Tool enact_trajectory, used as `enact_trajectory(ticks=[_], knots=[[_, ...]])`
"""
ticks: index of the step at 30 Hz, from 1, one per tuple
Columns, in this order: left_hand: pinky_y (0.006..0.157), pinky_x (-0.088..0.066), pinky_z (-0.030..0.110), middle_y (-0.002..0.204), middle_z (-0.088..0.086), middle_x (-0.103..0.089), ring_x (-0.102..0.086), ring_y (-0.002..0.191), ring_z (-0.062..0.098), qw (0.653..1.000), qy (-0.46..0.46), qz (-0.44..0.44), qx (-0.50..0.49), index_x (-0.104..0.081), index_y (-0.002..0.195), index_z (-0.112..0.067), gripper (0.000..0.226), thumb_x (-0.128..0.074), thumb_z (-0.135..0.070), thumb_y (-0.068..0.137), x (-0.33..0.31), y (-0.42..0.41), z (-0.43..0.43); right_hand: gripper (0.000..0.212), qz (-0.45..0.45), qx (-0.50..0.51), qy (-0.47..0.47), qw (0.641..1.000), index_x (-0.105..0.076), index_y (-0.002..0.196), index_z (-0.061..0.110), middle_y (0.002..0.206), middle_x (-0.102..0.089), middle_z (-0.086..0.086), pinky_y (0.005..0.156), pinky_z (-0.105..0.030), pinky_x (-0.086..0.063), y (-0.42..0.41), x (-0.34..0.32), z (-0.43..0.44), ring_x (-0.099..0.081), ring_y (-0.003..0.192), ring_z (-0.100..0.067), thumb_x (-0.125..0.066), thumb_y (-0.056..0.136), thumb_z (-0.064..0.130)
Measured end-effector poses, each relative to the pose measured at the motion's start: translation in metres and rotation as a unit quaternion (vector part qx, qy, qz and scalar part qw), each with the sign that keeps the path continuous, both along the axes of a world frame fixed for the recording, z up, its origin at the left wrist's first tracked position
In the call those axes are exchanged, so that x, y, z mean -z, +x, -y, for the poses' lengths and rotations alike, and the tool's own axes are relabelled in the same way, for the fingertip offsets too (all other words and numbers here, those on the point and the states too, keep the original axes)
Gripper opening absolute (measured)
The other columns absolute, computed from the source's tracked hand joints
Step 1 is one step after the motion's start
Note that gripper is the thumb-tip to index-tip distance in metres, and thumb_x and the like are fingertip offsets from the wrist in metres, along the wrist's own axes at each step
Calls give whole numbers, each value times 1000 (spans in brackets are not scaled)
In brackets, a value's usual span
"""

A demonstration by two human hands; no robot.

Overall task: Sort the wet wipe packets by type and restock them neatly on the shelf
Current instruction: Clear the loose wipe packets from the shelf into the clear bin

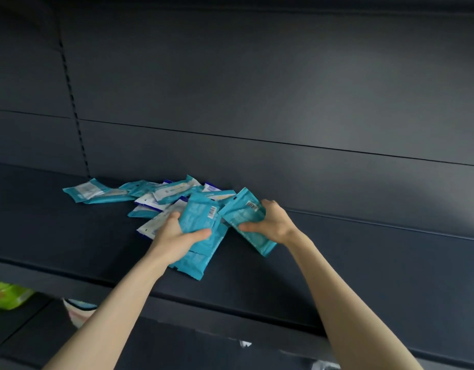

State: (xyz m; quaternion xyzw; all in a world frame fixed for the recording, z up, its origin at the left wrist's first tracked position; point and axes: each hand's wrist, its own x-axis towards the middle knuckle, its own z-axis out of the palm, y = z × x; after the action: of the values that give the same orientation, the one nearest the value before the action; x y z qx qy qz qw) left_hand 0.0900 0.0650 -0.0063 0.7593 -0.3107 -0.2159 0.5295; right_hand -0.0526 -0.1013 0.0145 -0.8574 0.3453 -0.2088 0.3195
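Observation:
Several teal wet wipe packets lie in a loose pile [161, 194] on a dark shelf [364, 263], some with white and blue labels. My left hand [174, 239] grips a small stack of teal packets [201, 236], barcode side up, its lower end resting on the shelf. My right hand [270, 222] holds another teal packet [244, 212] tilted up off the shelf, thumb underneath, fingers over the top edge. One packet [91, 192] lies apart at the pile's left end.
The shelf's dark back panel [257, 89] rises behind the pile, with a slotted upright [75, 113] at the left. Bare shelf surface stretches to the right of my hands. Below the shelf's front edge sit a green pack [6, 295] and a pale item [78, 311].

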Motion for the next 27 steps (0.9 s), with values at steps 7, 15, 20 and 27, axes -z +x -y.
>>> enact_trajectory(ticks=[7,15,20,27], knots=[[81,-53,40,98,-3,-62,-62,90,19,990,-88,8,-114,-48,106,-18,29,-66,-31,87,13,7,2,93,-116,-59,-55,990,-17,152,20,160,-15,1,117,-41,1,45,4,19,3,148,-22,-68,80,51],[80,-53,38,105,-3,-62,-62,94,16,989,-100,13,-105,-47,122,-18,48,-73,-23,81,16,10,3,99,-204,-17,-119,972,-35,141,23,127,-39,-1,107,-38,-21,50,7,25,-29,127,-24,-61,63,79],[82,-54,41,105,-2,-63,-64,94,17,989,-100,13,-111,-48,120,-19,47,-73,-23,81,16,9,3,105,-250,-3,-145,957,-44,131,20,119,-35,-1,104,-38,-25,39,10,21,-32,121,-24,-52,55,91],[80,-53,37,107,2,-64,-63,93,18,987,-114,11,-114,-47,119,-17,46,-73,-22,81,7,0,-5,57,-61,37,11,997,-53,96,15,99,-61,1,75,-30,-49,12,1,4,-60,91,-17,-84,62,50]])
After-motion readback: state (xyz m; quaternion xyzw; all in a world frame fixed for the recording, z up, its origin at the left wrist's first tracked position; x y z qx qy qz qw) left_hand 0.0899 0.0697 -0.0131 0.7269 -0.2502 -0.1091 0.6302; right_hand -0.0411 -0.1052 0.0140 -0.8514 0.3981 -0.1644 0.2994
